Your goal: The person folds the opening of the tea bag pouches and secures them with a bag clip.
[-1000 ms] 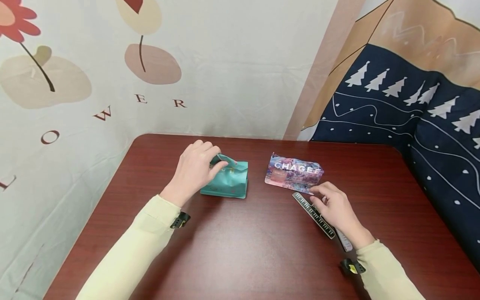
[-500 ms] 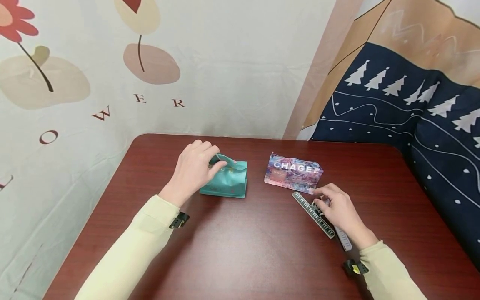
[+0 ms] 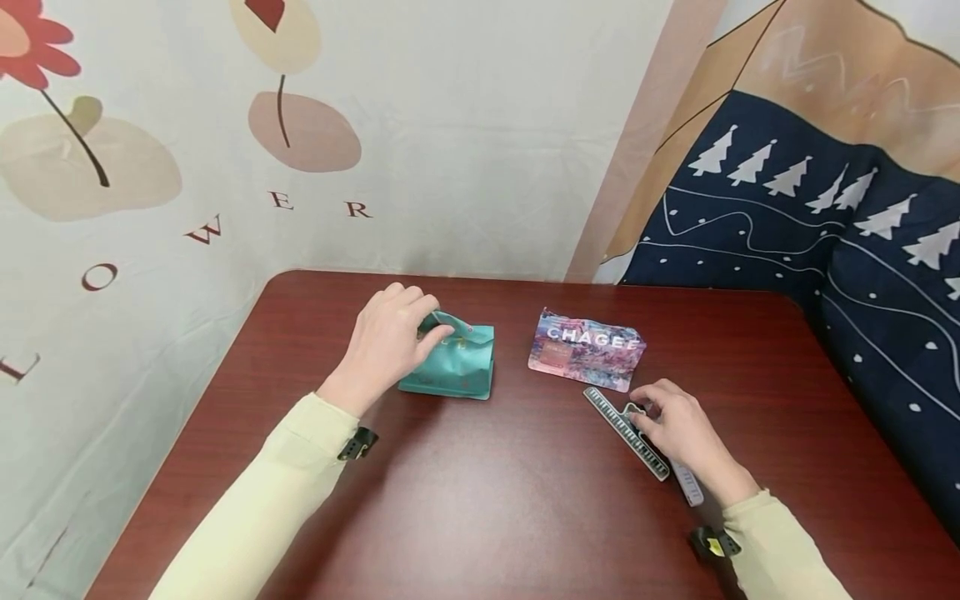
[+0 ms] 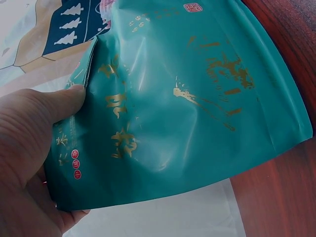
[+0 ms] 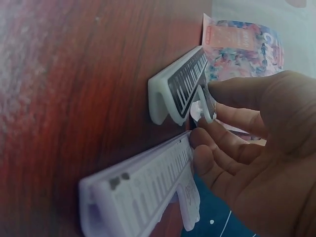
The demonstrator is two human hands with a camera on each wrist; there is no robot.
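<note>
My left hand (image 3: 384,342) grips the top left of a teal pouch (image 3: 456,371) standing on the table, thumb on the near side. In the left wrist view, gold lettering covers the pouch (image 4: 182,113) and its top edge is folded over. My right hand (image 3: 684,427) pinches the handle of a black sealing clip (image 3: 624,432) printed with piano keys. Its thumb lies on the handle in the right wrist view, the other fingers curled beyond. A pale lavender clip (image 5: 143,182) of the same shape lies alongside, partly under the hand in the head view.
A pink and blue pouch (image 3: 585,354) marked CHAGEE stands behind the clips. All of it rests on a dark red wooden table (image 3: 480,500). A pale printed cloth (image 3: 465,150) hangs at the back, a navy tree-patterned one (image 3: 757,208) at the right.
My right hand has drawn slightly back from the corner of the CHAGEE pouch, its fingertips now at the black clip's handle. The left hand and the teal pouch stay in place.
</note>
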